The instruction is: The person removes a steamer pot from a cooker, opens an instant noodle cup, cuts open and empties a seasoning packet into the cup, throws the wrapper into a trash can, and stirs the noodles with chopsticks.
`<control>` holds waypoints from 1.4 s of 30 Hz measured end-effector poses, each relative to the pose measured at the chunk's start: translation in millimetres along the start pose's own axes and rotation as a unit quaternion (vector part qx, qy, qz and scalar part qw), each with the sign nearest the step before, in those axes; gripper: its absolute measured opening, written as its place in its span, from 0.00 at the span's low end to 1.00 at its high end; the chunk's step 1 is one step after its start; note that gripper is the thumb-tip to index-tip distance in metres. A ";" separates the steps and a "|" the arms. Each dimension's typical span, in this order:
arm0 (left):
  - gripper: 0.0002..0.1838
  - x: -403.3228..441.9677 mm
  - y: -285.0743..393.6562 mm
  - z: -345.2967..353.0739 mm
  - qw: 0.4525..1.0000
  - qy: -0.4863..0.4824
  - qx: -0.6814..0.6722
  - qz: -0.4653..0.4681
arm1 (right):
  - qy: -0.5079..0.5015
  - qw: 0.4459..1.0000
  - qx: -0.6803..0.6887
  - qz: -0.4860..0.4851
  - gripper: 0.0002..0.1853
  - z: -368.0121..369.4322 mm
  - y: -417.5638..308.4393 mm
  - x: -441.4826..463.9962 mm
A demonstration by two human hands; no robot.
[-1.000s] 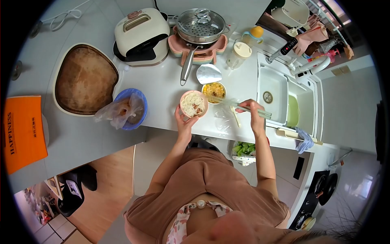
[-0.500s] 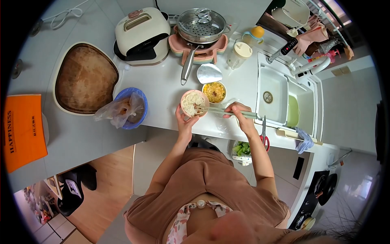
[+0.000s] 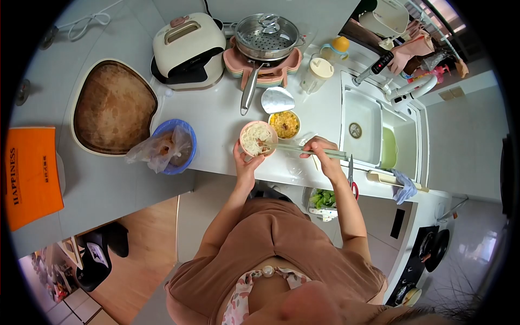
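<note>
My left hand (image 3: 246, 164) is wrapped round the lower left side of a pink bowl (image 3: 244, 128) at the counter's front. White noodles (image 3: 257, 137) fill the bowl, with some reddish-brown bits among them. In my right hand (image 3: 322, 153) is a pair of pale green chopsticks (image 3: 292, 147), their tips down in the noodles. Just behind the bowl stands a container of yellow food (image 3: 285, 124), its silver lid (image 3: 278, 100) peeled back. Scissors with red handles (image 3: 354, 189) lie to the right of my right hand.
A lidded steamer pan (image 3: 266, 40) rests on pink boards, beside a white appliance (image 3: 189, 49). Left are a blue bin (image 3: 193, 142) with a plastic bag and a cutting board (image 3: 114, 108). The sink (image 3: 360, 108) is right; greens (image 3: 323, 199) sit in an open space below.
The view has shifted slightly. Both hands keep their hold, and the chopstick tips stay in the noodles.
</note>
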State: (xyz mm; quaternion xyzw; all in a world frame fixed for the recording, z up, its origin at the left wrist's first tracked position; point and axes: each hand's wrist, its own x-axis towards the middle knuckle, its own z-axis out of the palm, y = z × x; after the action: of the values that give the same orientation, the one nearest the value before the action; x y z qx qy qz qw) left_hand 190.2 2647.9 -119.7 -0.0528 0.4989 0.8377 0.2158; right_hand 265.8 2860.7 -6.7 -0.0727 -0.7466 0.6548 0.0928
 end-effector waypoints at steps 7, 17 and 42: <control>0.48 -0.9 1.3 0.4 1.000 -0.006 -0.007 -0.009 | 0.002 0.999 0.022 0.024 0.20 5.8 0.1 3.4; 0.48 2.2 -1.3 -8.4 1.000 -0.003 -0.018 0.002 | 0.063 0.998 0.021 0.000 0.21 -14.1 -12.3 -1.2; 0.48 1.2 2.1 -11.7 1.000 -0.007 -0.011 -0.015 | -0.035 0.998 -0.058 -0.016 0.19 5.9 -12.6 14.0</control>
State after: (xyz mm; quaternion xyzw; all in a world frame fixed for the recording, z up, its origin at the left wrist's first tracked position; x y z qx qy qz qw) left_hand 186.8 2637.4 -124.2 -0.0565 0.4869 0.8404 0.2314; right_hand 250.9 2856.6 5.7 -0.0431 -0.7873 0.6108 0.0721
